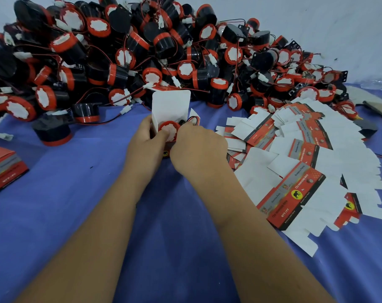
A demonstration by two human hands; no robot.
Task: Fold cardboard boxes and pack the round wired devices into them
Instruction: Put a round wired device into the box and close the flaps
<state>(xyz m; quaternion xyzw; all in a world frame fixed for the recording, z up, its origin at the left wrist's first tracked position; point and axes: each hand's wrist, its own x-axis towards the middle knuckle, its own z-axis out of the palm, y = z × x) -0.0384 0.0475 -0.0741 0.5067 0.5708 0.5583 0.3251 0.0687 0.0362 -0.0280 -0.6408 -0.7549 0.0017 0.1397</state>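
Left hand [145, 138]: fingers curled round the left side of a small red printed cardboard box [171, 110], thumb lying against the round device in its mouth
Right hand [196, 145]: fingers bent at the box's right side, fingertips pinching near the device's thin red and black wire [191, 119]; the exact grasp is hidden behind the knuckles
Box in hand: held upright between both hands just above the blue cloth-covered tabletop [54, 215], white lid flap standing open, a smaller side flap open at the right
Device in box [169, 129]: round black body with a red rim and white face, sitting in the box opening, face toward the camera, wire looping out at the upper right
Device pile [142, 51]: a large heap of the same black and red round wired devices with white plug connectors, across the far tabletop from left to right, just behind the held box
Flat boxes [299, 171]: unfolded red, grey and white cardboard blanks fanned out overlapping, right of the right hand
Finished box [4, 169]: a closed red and grey carton at the left edge, well apart from the hands
Backdrop: pale wall [316, 18] behind the pile
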